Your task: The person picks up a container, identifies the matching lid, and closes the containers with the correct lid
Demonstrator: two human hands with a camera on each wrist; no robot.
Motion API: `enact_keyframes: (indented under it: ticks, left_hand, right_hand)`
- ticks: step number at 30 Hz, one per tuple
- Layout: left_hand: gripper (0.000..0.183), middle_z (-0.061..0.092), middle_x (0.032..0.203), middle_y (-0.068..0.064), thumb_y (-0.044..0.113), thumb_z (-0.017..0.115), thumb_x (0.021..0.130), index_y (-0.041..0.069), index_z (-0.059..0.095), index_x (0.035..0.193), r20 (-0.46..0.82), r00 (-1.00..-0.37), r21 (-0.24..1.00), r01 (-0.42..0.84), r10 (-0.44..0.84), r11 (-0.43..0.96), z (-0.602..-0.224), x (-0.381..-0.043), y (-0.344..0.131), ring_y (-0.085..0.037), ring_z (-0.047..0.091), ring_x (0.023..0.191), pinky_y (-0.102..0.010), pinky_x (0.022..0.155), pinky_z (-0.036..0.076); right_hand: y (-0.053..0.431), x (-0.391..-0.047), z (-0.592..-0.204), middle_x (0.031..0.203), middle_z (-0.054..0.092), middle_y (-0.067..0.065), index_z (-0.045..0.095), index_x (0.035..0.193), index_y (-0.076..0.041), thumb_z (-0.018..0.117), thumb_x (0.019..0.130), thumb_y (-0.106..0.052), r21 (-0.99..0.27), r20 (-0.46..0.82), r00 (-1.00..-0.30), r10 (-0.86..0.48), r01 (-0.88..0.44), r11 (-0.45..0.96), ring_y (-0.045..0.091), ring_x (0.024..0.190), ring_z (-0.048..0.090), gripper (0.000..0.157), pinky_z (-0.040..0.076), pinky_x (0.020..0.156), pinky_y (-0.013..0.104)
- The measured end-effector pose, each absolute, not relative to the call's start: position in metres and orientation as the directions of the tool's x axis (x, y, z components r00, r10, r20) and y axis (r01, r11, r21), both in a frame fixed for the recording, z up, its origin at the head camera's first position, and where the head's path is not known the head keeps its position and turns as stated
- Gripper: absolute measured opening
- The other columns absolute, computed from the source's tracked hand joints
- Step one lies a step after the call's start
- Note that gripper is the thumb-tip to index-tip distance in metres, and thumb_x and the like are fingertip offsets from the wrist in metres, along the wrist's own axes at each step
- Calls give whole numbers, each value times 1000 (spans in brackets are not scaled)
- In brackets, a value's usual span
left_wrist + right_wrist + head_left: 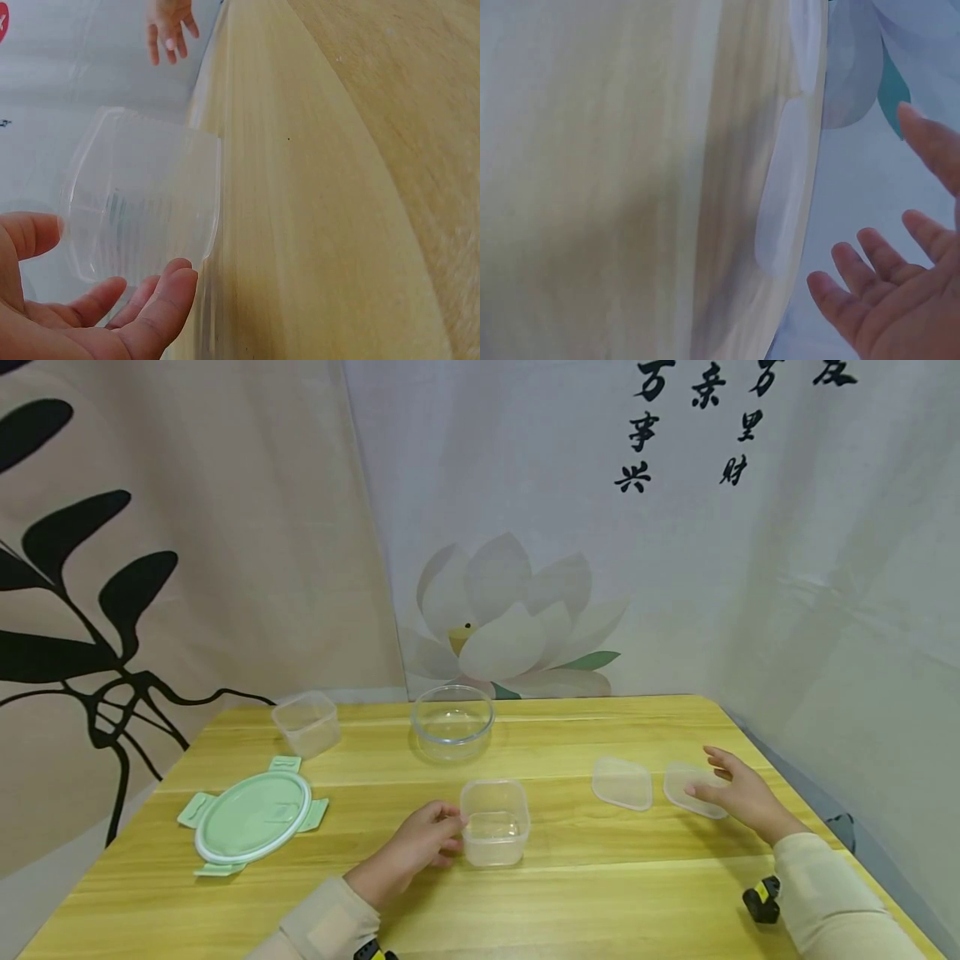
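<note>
A clear square plastic container (495,831) stands upright near the middle of the table. Beside its left side is my left hand (422,843), thumb by the rim and fingers loosely bent along the wall. In the left wrist view, the fingers (166,304) are close to the container (150,195); whether they touch it cannot be made out. My right hand (742,793) hovers over the right-hand translucent lid (693,792), fingers spread, holding nothing. The right wrist view shows the hand (900,292) apart from the lid (782,195). Another translucent lid (622,783) lies to the left.
A round glass bowl (453,727) stands at the back of the table (585,902). Toward the left lies a green round lid (255,817) with side flaps. Another clear square container (307,727) is at the back left corner. A printed curtain (750,593) hangs behind.
</note>
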State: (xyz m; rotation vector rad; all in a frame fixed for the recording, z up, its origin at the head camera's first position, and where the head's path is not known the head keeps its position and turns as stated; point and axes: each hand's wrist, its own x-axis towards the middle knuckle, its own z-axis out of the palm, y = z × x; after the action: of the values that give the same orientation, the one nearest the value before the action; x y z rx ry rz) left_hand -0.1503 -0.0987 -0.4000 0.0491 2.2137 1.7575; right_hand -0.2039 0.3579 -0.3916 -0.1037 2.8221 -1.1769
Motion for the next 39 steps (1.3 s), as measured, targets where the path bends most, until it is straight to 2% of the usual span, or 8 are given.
enact_keyframes:
  ticks: [14,25,39]
  left_hand:
    - [39,56,115,-20,22,53,98,-9,48,123,-222,-950,955,-166,221,245,-402,-151,-98,-26,62,92,-41,74,55]
    - [42,55,118,-21,24,53,98,-8,48,124,-224,-947,954,-165,231,251,-402,-151,-100,-25,62,93,-41,75,55]
    - [40,54,118,-21,23,52,99,-8,47,123,-228,-947,951,-167,226,258,-403,-151,-97,-27,62,94,-41,75,55]
  right_hand:
    - [368,-202,-397,143,23,42,16,146,15,70,89,-29,-643,-55,-994,-96,-38,765,62,127,22,90,29,96,71]
    - [376,-208,-404,145,23,40,18,146,14,71,87,-32,-615,-93,-990,-106,-26,788,61,128,22,92,29,97,71]
    - [382,-212,-405,139,22,48,18,144,18,71,87,-35,-586,-167,-981,-101,17,810,63,124,27,94,32,97,70]
